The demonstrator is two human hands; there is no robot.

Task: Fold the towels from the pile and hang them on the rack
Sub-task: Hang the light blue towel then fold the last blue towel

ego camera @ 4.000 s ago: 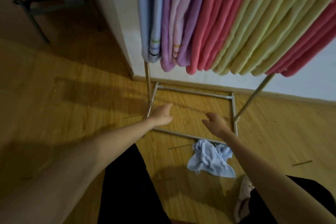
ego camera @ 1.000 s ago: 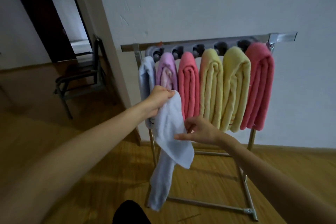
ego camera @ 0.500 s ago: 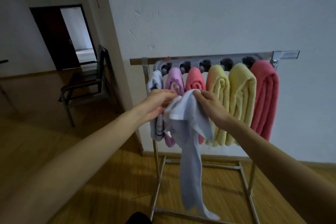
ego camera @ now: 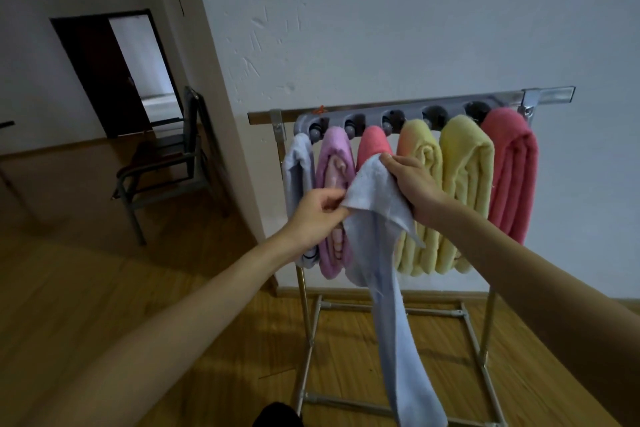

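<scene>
Both hands pinch the top edge of a pale blue towel (ego camera: 377,253): the left hand (ego camera: 317,215) at one corner, the right hand (ego camera: 410,180) higher. It hangs in front of the rack (ego camera: 408,107) (six folded towels already on it), its tail near the floor.

towels hung on the rack (ego camera: 377,107): six, namely one pale blue towel (ego camera: 297,170), one purple towel (ego camera: 333,163), two pink towels (ego camera: 512,170), two yellow towels (ego camera: 465,184). loose light blue towel (ego camera: 381,253) held off the rack: one. towels in total: seven. racks: one. chairs (ego camera: 166,163): one. doorways (ego camera: 114,69): one. hands (ego camera: 317,215) in view: two.
</scene>
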